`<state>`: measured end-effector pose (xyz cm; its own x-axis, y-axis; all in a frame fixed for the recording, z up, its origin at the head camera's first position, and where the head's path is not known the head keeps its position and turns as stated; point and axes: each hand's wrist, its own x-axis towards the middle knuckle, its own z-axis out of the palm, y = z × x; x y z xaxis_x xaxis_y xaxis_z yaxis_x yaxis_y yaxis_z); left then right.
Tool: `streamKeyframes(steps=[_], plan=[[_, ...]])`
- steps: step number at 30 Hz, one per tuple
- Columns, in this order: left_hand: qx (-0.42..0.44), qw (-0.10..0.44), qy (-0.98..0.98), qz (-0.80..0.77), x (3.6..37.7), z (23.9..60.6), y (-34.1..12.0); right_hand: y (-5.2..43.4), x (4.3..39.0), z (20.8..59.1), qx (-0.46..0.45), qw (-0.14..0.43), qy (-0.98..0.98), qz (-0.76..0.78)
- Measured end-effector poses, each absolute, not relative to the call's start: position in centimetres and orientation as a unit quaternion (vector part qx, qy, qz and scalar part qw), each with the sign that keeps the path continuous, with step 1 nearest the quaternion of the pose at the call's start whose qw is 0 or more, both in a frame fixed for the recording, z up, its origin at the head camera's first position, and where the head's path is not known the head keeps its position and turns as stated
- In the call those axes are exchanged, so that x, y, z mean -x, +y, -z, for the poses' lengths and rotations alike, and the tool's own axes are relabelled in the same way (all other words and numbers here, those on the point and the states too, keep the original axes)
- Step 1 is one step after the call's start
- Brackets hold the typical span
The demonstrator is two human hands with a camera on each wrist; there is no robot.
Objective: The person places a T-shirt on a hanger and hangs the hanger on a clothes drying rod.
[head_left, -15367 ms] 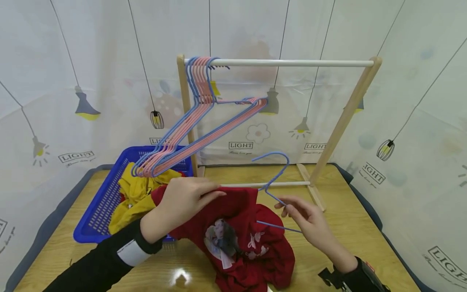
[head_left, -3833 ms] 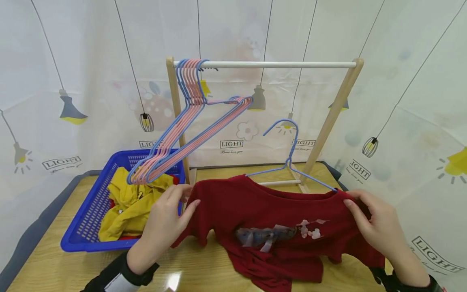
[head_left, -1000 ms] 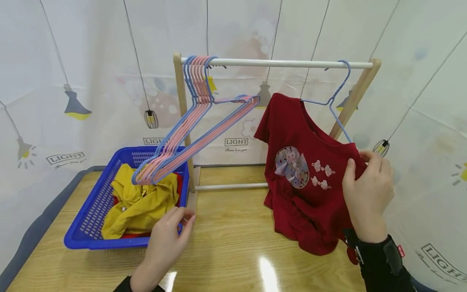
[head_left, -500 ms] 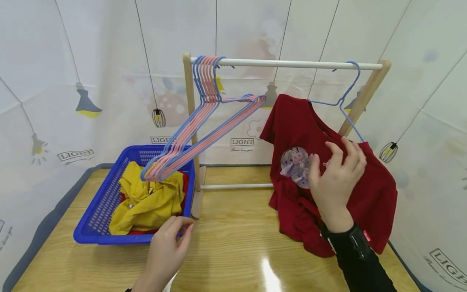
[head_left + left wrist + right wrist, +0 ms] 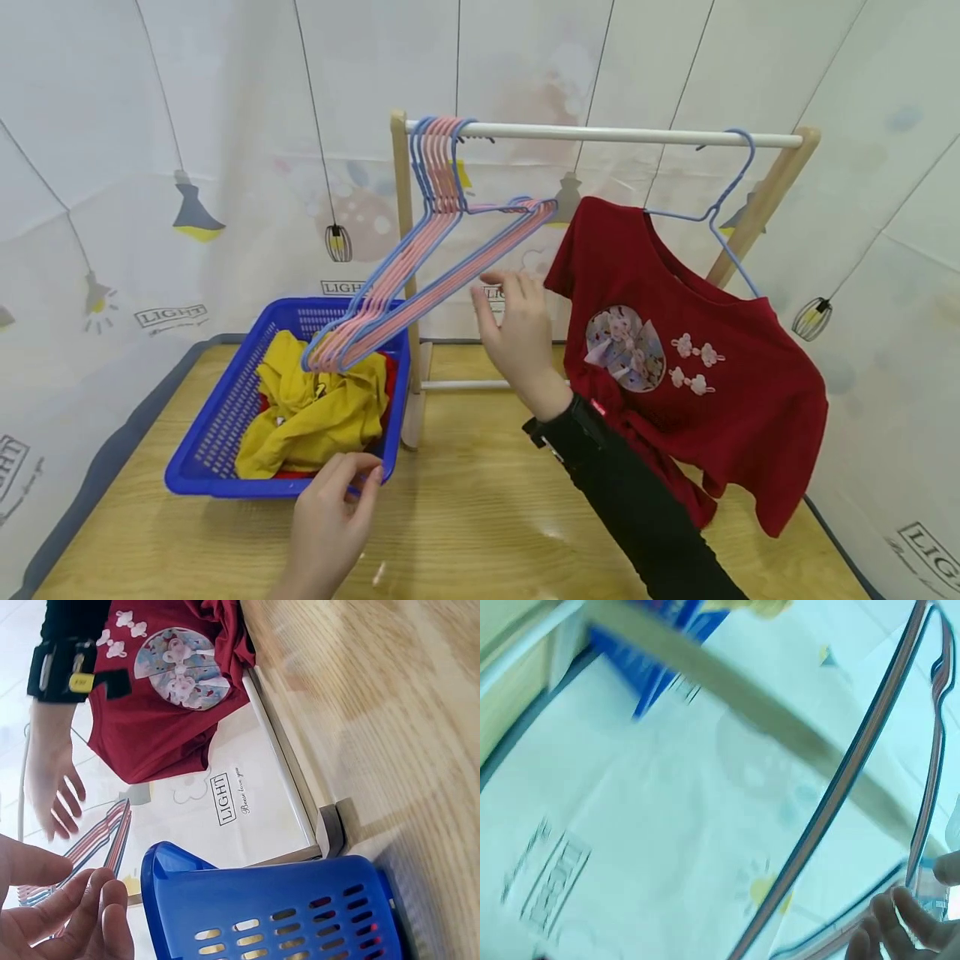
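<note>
A red shirt (image 5: 675, 367) hangs on a blue hanger (image 5: 720, 208) at the right end of the white rail (image 5: 600, 132) of a wooden rack. My right hand (image 5: 517, 329) is open with fingers spread, raised just below the bunch of pink and blue hangers (image 5: 420, 250) that hang at the rail's left end; it holds nothing. My left hand (image 5: 333, 508) has loosely curled fingers at the front rim of the blue basket (image 5: 217, 433), which holds yellow clothes (image 5: 315, 408). In the left wrist view the fingers (image 5: 82, 915) hover beside the basket (image 5: 285, 907).
The rack stands on a wooden table (image 5: 480, 517) with its lower crossbar (image 5: 465, 385) behind my right arm. A printed white curtain (image 5: 150, 167) surrounds the table on all sides. The red shirt's hem (image 5: 780, 508) reaches near the table's right edge.
My right hand has let go of the red shirt and moved left toward the bunch of hangers. The shirt now hangs freely. My left hand stays by the basket's front rim.
</note>
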<state>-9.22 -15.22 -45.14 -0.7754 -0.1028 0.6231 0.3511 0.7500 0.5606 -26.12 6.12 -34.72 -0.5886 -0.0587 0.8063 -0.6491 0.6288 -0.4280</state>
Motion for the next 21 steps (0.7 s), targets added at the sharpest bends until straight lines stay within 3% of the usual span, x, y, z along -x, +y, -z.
streamKeyframes(steps=[8, 11, 14, 21], plan=[[0.073, 0.346, -0.87, 0.345, 9.3, 45.3, -15.4, 1.6, 26.3, 33.8, -0.245, 0.121, -0.772, -0.574], [0.069, 0.337, -0.872, 0.348, 9.3, 45.3, -15.3, 0.7, 26.2, 33.4, -0.24, 0.049, -0.734, -0.634], [0.065, 0.326, -0.875, 0.351, 9.3, 45.1, -15.2, 0.1, 26.2, 32.8, -0.234, 0.023, -0.709, -0.665], [0.068, 0.324, -0.877, 0.348, 9.6, 44.8, -15.0, -0.1, 26.2, 31.8, -0.225, 0.025, -0.696, -0.682]])
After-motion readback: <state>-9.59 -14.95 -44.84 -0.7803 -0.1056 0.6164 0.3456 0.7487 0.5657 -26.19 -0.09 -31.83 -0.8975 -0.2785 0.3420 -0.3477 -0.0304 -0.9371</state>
